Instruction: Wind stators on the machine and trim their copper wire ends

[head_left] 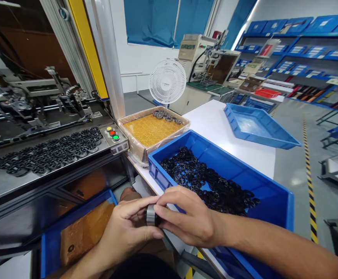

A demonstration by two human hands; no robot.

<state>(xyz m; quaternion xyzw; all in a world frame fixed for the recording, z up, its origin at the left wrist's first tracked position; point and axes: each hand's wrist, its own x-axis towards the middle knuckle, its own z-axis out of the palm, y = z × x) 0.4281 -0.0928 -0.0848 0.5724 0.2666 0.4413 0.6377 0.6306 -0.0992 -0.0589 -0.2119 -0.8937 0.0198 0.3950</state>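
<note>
Both my hands meet low in the middle of the head view, pinching one small metal ring [150, 215] with a dark part on it. My left hand [125, 232] wraps its fingers and thumb around the ring from the left. My right hand [186, 219] grips it from the right with fingertips closed on it. Just beyond my hands stands a blue bin [273, 197] holding several black ring-shaped parts [209, 182]. Behind it sits a cardboard box [134, 145] lined with plastic, with a yellow sheet and a few grey rings [166, 115] at its far edge.
A machine bed at left carries several black ring parts [49, 153] and a button panel [112, 133]. A shallow blue tray [259, 126] lies on the white table [215, 120]. A white fan [167, 82] stands behind. A blue bin [51, 244] sits low left. Blue shelving fills the right background.
</note>
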